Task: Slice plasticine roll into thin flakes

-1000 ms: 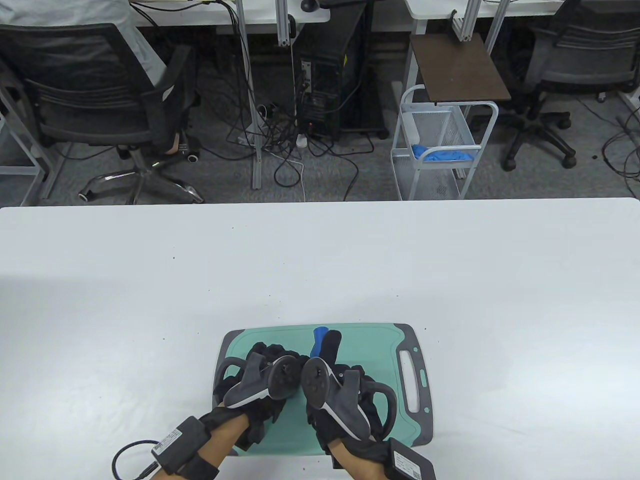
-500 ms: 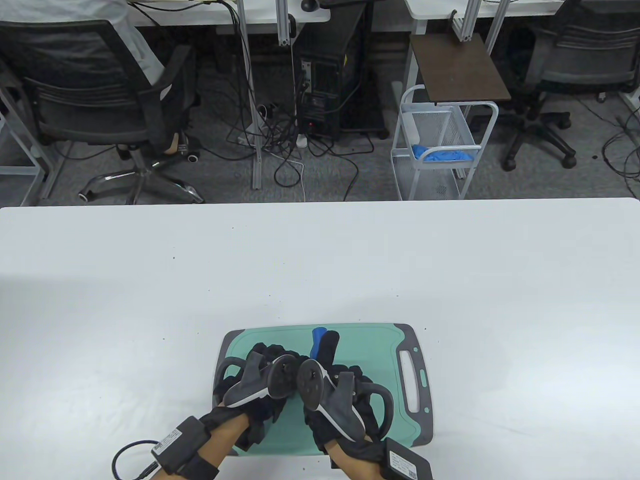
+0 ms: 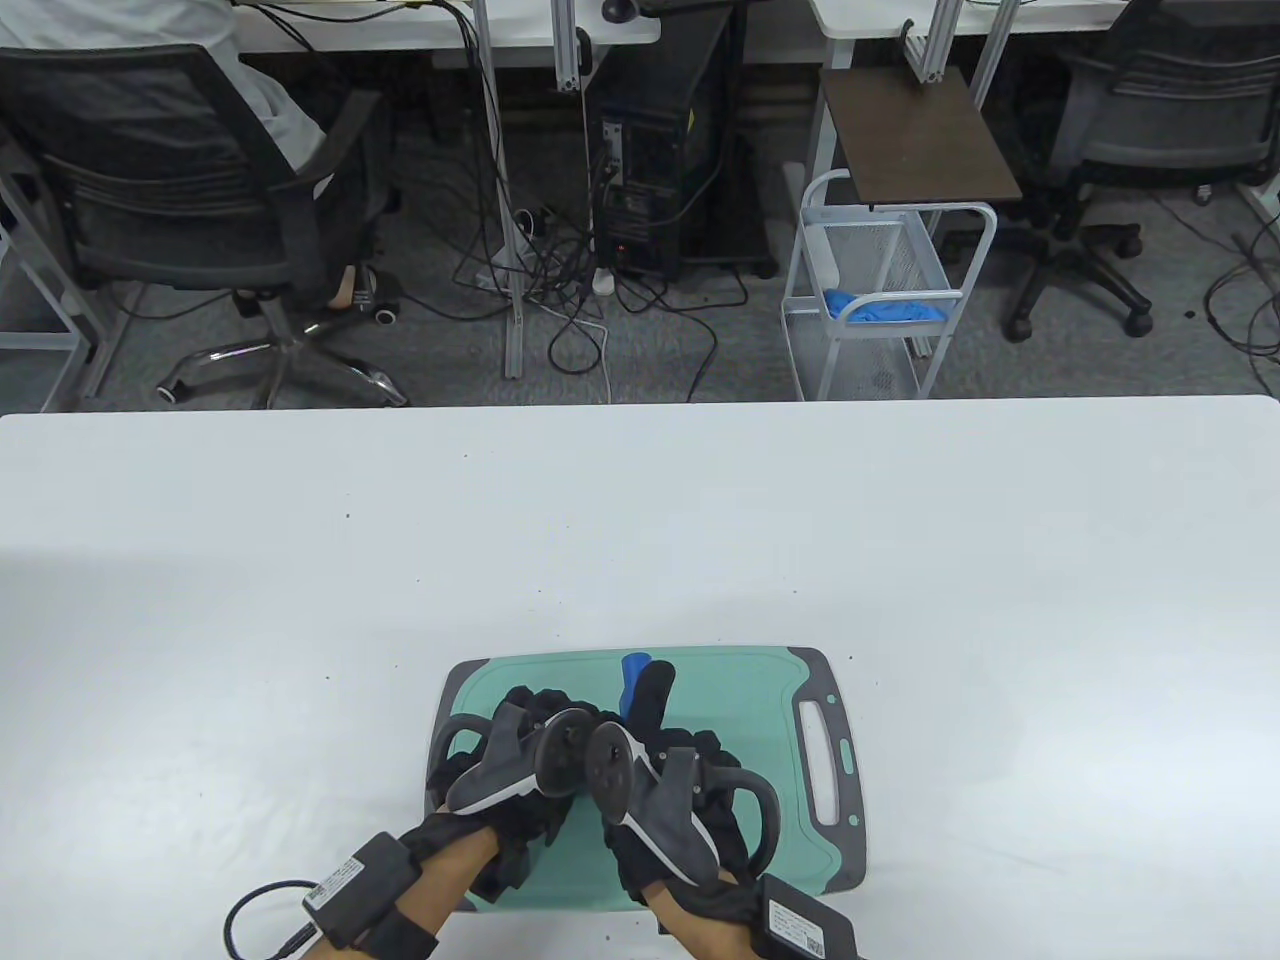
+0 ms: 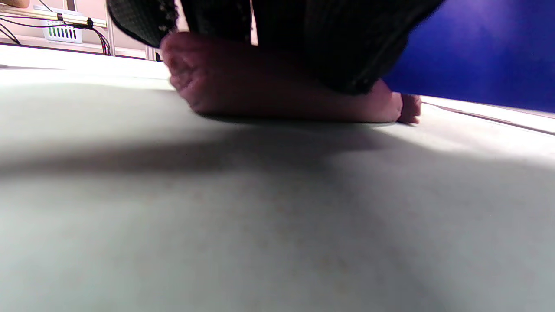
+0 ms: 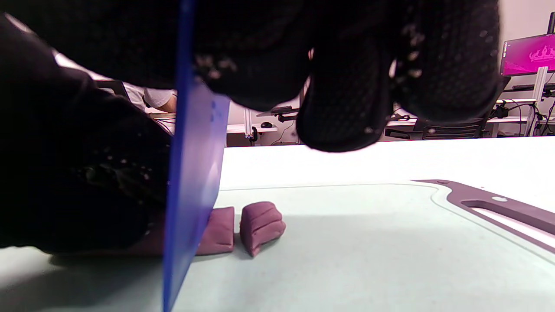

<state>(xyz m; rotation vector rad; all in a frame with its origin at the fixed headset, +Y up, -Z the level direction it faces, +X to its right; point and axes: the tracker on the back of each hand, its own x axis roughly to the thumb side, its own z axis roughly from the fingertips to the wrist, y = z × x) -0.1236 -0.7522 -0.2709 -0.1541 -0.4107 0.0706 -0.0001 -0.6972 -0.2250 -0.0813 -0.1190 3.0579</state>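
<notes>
A purple plasticine roll lies on the green cutting board; my left hand presses down on it from above. My right hand grips a blue plastic blade, which stands upright with its edge down against the roll. To the right of the blade lie a piece still close to the roll and a separate cut piece. In the table view only the blade's blue tip shows past my right hand's fingers; the roll is hidden under both hands.
The board has a grey rim and a handle slot at its right end. The white table spreads wide around it. Chairs, a wire cart and cables stand beyond the far edge.
My right hand has shifted slightly left, closer to my left hand, with the blade. My left hand has stayed in place.
</notes>
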